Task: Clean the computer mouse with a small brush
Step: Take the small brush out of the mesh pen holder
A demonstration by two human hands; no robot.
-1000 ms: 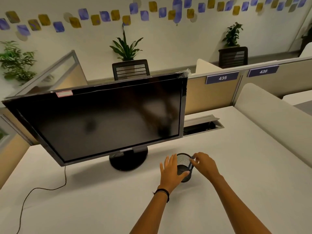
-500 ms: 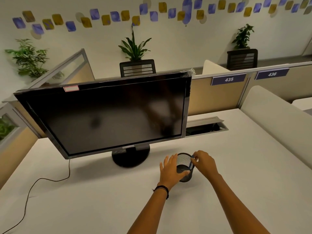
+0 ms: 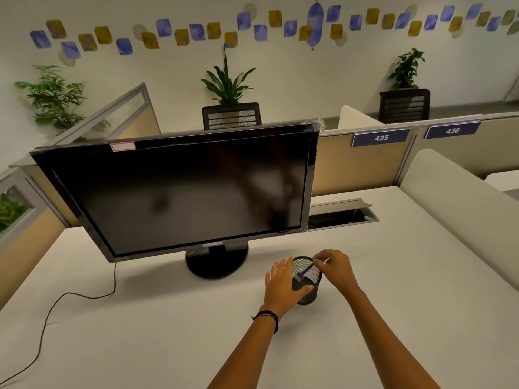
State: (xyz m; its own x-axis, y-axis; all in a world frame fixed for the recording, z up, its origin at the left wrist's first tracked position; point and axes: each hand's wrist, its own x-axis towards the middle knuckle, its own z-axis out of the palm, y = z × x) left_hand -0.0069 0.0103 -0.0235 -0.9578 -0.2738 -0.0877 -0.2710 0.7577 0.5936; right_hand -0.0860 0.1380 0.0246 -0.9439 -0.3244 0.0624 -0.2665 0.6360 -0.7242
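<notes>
My right hand pinches the top end of the blue brush; it leans inside the mesh cup, which my left hand grips.

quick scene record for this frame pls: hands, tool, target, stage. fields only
left hand: grips the mesh cup from its left side, thumb across the front
right hand: pinches the blue brush by its handle at the cup's rim
brush pose: tilted, head down inside the cup
cup: upright on the desk, just right of the monitor base
monitor: screen dark
mouse: not in view
stage: brush not yet out of the cup; cleaning not begun
</notes>
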